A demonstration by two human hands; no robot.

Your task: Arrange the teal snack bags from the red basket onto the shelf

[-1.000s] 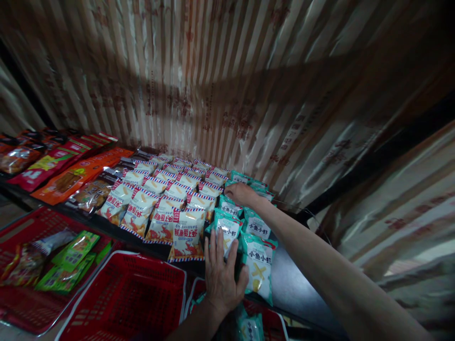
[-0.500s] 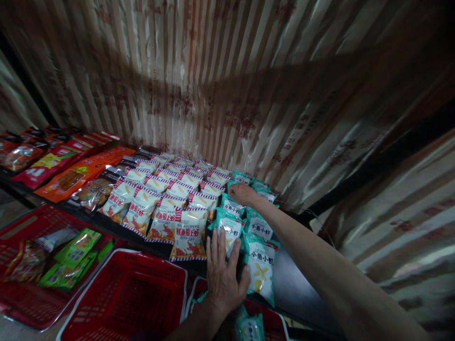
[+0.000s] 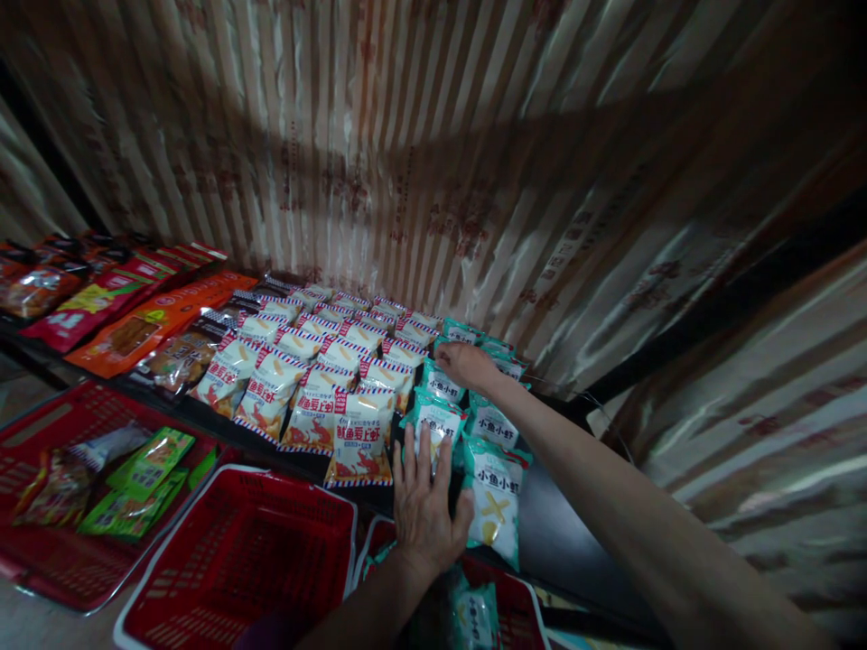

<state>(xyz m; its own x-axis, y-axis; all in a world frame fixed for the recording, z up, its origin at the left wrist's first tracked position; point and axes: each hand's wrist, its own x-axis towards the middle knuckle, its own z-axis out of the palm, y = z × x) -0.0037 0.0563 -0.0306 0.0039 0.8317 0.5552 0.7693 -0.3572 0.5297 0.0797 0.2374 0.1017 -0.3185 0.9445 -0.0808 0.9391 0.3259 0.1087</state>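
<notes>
My left hand (image 3: 428, 507) lies with fingers spread on the front of a teal and white snack bag (image 3: 437, 424), covering its lower part. My right hand (image 3: 466, 363) reaches farther back along the same row. Its fingers are curled together at the top edge of another teal snack bag (image 3: 443, 386); the fingertips are partly hidden. Beside this row, to the right, a larger-looking front teal bag (image 3: 494, 501) leans with its face toward me. More teal bags stand behind, some covered by my right hand and forearm.
Rows of white snack bags with striped edges (image 3: 362, 438) stand left of the teal ones. An orange packet (image 3: 163, 320) and red packets lie farther left. Below the shelf are red baskets (image 3: 354, 533), one with green packets (image 3: 153, 460). A striped plastic sheet (image 3: 379, 162) hangs behind.
Both hands stay in nearly the same places. The view has shifted slightly, and the bag under my left hand sits a little higher in the picture.
</notes>
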